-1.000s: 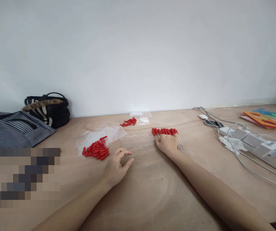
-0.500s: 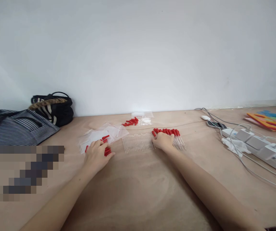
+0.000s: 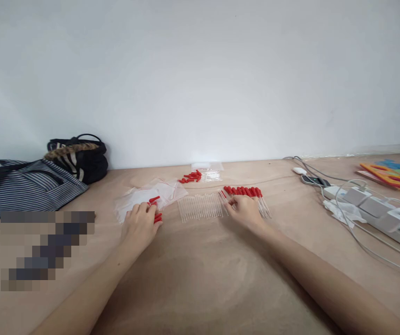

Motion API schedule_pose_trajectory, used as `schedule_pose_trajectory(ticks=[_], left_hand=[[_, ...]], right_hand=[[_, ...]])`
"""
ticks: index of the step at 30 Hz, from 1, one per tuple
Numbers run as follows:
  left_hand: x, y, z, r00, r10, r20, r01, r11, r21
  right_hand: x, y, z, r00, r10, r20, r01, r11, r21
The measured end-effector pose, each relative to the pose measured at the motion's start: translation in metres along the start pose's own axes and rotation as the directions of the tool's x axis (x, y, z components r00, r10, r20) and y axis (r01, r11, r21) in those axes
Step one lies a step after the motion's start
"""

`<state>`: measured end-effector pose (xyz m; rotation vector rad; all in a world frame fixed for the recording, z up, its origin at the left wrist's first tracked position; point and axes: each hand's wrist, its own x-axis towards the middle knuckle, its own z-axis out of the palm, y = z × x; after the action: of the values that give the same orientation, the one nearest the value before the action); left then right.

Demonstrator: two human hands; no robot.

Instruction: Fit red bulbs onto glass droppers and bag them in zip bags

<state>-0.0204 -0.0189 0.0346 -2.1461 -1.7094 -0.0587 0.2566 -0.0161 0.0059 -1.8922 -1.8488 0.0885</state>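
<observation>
My left hand [image 3: 139, 226] curls over a small pile of red rubber dropper bulbs [image 3: 158, 217], some hidden beneath its fingers. One more bulb [image 3: 154, 199] lies just beyond the fingertips, on clear plastic bags [image 3: 137, 197]. My right hand [image 3: 245, 210] pinches a thin clear dropper tube [image 3: 223, 197] at the right end of a row of bare tubes [image 3: 200, 207]. Behind and beside this hand lies a row of droppers [image 3: 264, 204] with red bulbs fitted on their far ends, partly covered by the hand.
Farther back are loose red bulbs [image 3: 191, 177] and a bag with clear tubes [image 3: 212, 175]. At right stand a power strip with chargers [image 3: 374, 204], cables and a crumpled tissue [image 3: 344, 211]. A striped bag [image 3: 35, 184] and a black bag [image 3: 88, 158] sit at left.
My right hand has drawn back slightly to the right from the fitted droppers, uncovering the tube at its fingertips. My left hand stays over the bulbs, its fingers more drawn together.
</observation>
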Motion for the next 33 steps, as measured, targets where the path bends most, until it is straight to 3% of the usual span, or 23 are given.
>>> schedule_pose_trajectory(ticks=[4,8,19,25,29,33], left_hand=[[-0.003,0.004,-0.002,0.998,0.018,0.058,-0.018,1.000,-0.001],[-0.003,0.005,0.003,0.997,0.033,0.067,-0.036,0.999,0.035],[-0.004,0.007,0.009,0.998,0.068,-0.016,-0.067,0.995,0.080],[-0.005,0.020,0.006,0.982,0.144,-0.124,-0.150,0.988,-0.036],[-0.004,0.019,0.005,0.983,0.142,-0.113,-0.149,0.987,-0.052],[-0.004,0.010,0.007,0.994,0.103,-0.025,-0.105,0.992,-0.070]], right_hand=[[-0.030,0.015,-0.003,0.961,-0.266,-0.069,0.270,0.961,0.053],[-0.045,0.021,-0.004,0.918,-0.392,-0.059,0.396,0.913,0.096],[-0.047,0.018,0.002,0.935,-0.354,-0.040,0.355,0.917,0.185],[-0.047,0.017,0.004,0.952,-0.304,-0.039,0.305,0.923,0.234],[-0.048,0.017,0.005,0.954,-0.300,-0.033,0.298,0.922,0.248],[-0.049,0.017,0.006,0.952,-0.306,-0.030,0.303,0.922,0.242]])
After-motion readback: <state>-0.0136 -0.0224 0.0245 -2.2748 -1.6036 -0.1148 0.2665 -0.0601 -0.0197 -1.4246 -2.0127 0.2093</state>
